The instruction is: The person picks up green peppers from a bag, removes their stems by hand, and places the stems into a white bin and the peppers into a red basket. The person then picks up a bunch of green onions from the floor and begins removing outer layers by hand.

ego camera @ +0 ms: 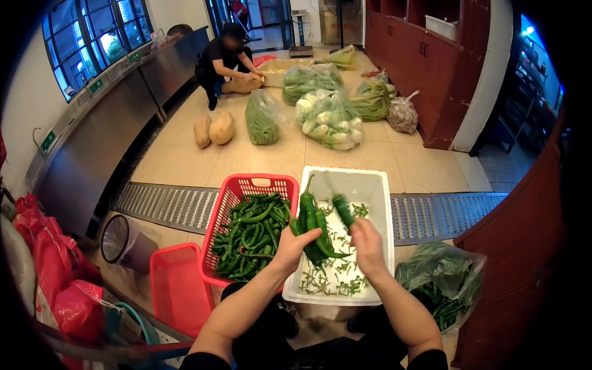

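My left hand (296,247) grips a bunch of several long green chili peppers (311,217), their stems pointing away from me. In my right hand (367,245) is a single green pepper (342,210), slightly blurred. Both hands are over a white foam box (387,277), whose bottom is strewn with small pepper stems (347,266). Just left of the box, a red plastic basket (289,181) holds a heap of green peppers (252,231). To the right on the floor lies a clear plastic bag (439,261) with more green peppers inside.
A flat red basket (180,286) and a lined trash bin (138,247) stand at left. Metal drain grates (171,208) cross the floor. Beyond lie pumpkins (222,127), bagged green beans (262,120) and bagged white-stemmed greens (330,125). A person (226,60) crouches farther off, hands at a long squash (243,85).
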Demonstrator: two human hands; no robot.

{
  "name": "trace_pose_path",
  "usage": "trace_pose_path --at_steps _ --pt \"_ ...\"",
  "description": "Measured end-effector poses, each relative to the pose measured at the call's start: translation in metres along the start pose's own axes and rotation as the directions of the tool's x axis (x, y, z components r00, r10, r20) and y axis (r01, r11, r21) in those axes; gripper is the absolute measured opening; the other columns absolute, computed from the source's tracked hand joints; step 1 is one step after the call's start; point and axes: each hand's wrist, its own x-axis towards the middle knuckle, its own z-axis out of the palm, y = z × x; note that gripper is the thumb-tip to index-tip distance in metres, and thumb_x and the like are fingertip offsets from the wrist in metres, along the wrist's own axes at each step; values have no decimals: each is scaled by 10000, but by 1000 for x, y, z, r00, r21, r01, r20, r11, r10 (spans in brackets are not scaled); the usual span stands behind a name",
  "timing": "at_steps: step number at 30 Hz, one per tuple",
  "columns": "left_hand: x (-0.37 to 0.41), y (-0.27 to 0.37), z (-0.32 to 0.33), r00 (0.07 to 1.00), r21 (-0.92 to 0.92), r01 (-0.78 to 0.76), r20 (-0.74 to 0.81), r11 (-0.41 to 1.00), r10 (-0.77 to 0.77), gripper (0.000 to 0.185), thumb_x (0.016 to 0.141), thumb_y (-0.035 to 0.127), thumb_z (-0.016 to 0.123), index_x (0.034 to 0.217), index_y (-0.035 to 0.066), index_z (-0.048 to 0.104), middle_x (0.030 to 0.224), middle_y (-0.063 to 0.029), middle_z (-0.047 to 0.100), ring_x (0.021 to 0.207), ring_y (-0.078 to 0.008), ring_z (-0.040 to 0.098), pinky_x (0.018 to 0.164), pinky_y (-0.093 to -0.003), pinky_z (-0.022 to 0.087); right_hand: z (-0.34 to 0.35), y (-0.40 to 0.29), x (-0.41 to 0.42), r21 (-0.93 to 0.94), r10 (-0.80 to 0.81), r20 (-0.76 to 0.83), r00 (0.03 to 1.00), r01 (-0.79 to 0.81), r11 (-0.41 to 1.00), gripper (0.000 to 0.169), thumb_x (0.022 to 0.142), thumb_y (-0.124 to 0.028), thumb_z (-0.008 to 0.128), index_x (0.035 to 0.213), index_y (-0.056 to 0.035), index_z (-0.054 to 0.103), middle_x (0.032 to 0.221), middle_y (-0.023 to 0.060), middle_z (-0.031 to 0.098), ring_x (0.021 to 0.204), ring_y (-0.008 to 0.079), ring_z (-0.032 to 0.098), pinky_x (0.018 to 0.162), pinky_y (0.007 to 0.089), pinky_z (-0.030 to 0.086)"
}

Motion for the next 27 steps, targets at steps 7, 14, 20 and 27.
trace_pose_path --at_steps 7,14,20,27 --pt "-6 -9 8 998 77 -51 30 996 49 372 764 80 714 1084 43 527 951 -7 593 852 -96 560 760 -247 456 36 1 -23 -569 -340 129 931 350 744 203 774 -168 634 850 -35 501 766 123 499 692 311 538 607 407 451" --pt "-1 3 -3 979 64 154 129 986 -161 321 763 81 701 1055 22 579 944 -34 622 831 -111 587 749 -250 474 19 -18 -19 -367 -240 241 940 317 874 303 737 -268 717 852 -44 548 759 107 566 653 261 589 560 349 467" --pt "-8 2 14 989 327 21 135 945 -68 499 685 20 747 1123 -5 509 979 -36 601 883 -111 579 790 -261 478 -3 -6 17 -21 -73 138 988 76 997 178 815 -182 637 830 -15 580 707 124 588 643 215 578 586 335 443" --pt "-21 6 25 982 431 -120 186 894 42 626 651 49 778 1182 -1 450 1018 -50 588 909 -111 569 809 -260 477 -4 -15 5 -144 -275 35 961 278 950 114 822 -109 591 796 -8 544 703 164 564 600 294 565 555 360 439"
